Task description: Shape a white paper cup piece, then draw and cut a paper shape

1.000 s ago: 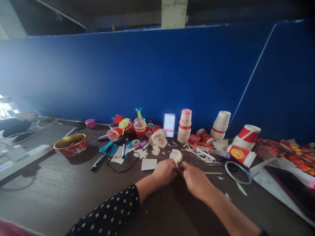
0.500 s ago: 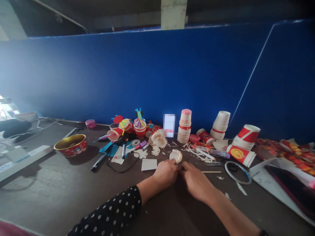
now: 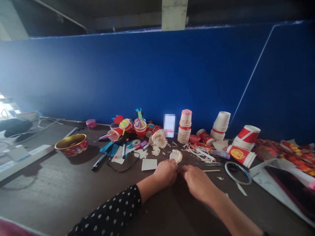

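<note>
Near the middle of the dark table, my left hand (image 3: pixel 165 172) is closed in a pinch at the near edge of a small cream paper piece with a curled, ruffled rim (image 3: pixel 175 156). My right hand (image 3: pixel 198 180) faces it, fingertips closed together and almost meeting the left ones. A thin wooden stick (image 3: pixel 212 170) sticks out to the right from behind my right hand; its other end is hidden by the fingers. What lies right between the fingertips is too small to make out. A white square card (image 3: pixel 149 164) lies left of my left hand.
Ahead lie a larger ruffled paper cup piece (image 3: pixel 159 139), paper scraps and markers. A tall cup stack (image 3: pixel 184 131) stands behind. A red-gold bowl (image 3: pixel 72 145) is at left; a white tape ring (image 3: pixel 237 173) and a phone (image 3: pixel 289 186) are at right.
My fingertips have shifted slightly at the near edge of the cream paper piece. The thin stick has tilted a little and shows slightly less of its length.
</note>
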`<state>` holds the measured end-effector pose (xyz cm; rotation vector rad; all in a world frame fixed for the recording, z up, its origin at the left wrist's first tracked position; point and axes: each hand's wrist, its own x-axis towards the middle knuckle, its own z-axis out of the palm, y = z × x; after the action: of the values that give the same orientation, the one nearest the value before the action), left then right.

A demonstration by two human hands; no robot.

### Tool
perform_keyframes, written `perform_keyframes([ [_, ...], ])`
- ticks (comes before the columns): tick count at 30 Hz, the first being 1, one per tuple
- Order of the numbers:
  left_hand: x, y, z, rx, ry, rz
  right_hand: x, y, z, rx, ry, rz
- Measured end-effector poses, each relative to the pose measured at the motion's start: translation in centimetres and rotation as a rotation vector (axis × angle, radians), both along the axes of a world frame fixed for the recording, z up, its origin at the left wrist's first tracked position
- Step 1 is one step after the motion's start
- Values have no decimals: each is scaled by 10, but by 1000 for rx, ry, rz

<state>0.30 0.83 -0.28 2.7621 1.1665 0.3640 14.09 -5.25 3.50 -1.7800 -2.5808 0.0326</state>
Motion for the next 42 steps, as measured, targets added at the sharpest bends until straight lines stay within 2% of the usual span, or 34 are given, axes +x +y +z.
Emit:
perform_keyframes([
  [9, -5, 7, -5, -74, -151, 55, 0, 5, -4, 48, -22, 39],
  [19, -5, 9, -9, -50, -203, 73, 1, 8, -10, 75, -24, 42],
  [35, -5, 8, -6, -50, -184, 51, 9, 14, -12, 35, 24, 18],
  [42, -3, 7, -1, -93, -133, 51, 13, 15, -19, 75, 69, 19],
])
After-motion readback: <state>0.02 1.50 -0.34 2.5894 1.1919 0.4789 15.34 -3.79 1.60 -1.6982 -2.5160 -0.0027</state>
